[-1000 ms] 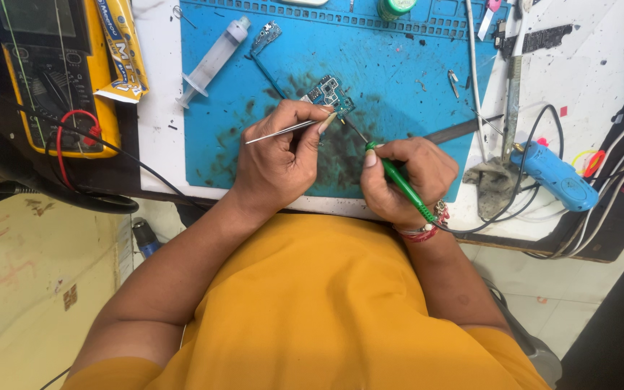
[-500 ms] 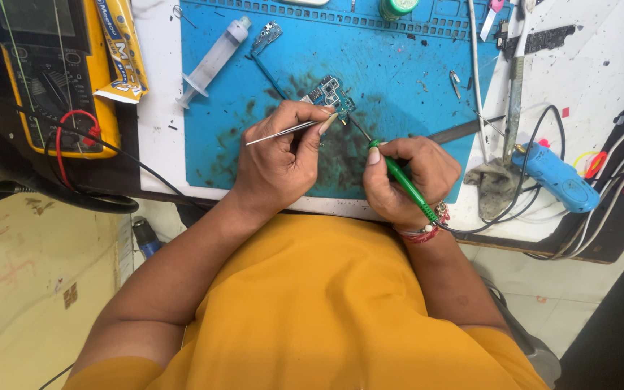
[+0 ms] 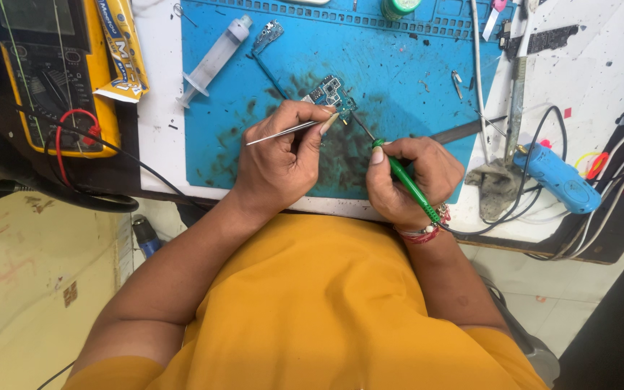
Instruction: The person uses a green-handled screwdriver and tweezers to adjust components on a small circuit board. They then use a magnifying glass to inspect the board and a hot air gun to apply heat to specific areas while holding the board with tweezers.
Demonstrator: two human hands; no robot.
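A person in an orange shirt (image 3: 319, 303) works at a bench (image 3: 157, 130) over a blue mat (image 3: 406, 79), seen from above. A small circuit board (image 3: 330, 92) lies near the middle of the mat, on a dark stained patch. The left hand (image 3: 279, 162) pinches thin metal tweezers (image 3: 287, 131), fingertips close to the board's near edge. The right hand (image 3: 409, 180) is closed around a green-handled soldering iron (image 3: 406, 182), its dark tip reaching to the board's right side. A syringe (image 3: 214, 58) lies on the mat's left edge, a yellow multimeter (image 3: 52, 72) sits farther left of the mat, and a blue tool (image 3: 561, 180) rests to the mat's right among cables.
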